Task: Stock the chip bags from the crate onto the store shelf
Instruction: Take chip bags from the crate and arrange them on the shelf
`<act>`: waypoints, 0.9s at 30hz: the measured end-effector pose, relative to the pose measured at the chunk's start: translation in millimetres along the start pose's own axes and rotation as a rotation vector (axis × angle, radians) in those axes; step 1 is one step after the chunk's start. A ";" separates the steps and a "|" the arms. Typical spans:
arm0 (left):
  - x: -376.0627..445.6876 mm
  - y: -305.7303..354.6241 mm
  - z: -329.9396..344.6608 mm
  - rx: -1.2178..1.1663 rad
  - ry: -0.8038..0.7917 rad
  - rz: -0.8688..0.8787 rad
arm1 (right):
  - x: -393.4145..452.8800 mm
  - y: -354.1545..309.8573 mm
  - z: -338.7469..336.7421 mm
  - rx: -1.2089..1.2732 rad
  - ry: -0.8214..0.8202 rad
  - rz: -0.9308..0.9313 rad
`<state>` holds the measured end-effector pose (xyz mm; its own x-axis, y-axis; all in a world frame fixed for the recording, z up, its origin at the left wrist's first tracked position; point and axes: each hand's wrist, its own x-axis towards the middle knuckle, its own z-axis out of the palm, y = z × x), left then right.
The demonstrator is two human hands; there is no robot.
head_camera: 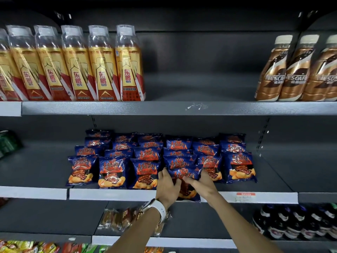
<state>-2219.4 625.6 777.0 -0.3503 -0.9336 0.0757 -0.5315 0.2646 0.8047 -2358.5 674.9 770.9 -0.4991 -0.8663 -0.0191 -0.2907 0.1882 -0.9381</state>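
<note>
Several dark blue chip bags with orange flames stand in rows on the middle shelf. One more blue chip bag sits at the shelf's front edge, in the fourth row from the left. My left hand, with a white watch on the wrist, grips its left side. My right hand grips its right side, thumb across the front. The bag's lower part overhangs the shelf lip. No crate is in view.
Yellow and red drink bottles and brown coffee bottles stand on the upper shelf. Below are wrapped snacks and dark bottles. Green packs sit at the far left of the middle shelf.
</note>
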 end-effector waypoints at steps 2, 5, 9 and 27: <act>-1.6 2.0 -0.5 0.000 0.007 0.002 | -1.7 -0.4 -1.7 -0.034 0.010 -0.001; -4.4 3.6 -0.5 0.011 0.023 0.018 | -5.7 -2.9 -4.4 -0.072 0.025 0.013; -8.4 8.3 1.4 0.041 0.066 0.043 | -10.6 -6.4 -12.0 -0.127 0.051 0.026; 6.2 98.5 47.6 -0.030 0.135 0.248 | -4.1 -12.7 -114.2 -0.024 0.338 -0.012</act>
<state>-2310.6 657.5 828.7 -0.3600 -0.8654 0.3485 -0.4184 0.4836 0.7688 -2446.0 728.8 822.4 -0.7369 -0.6667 0.1118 -0.3157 0.1931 -0.9290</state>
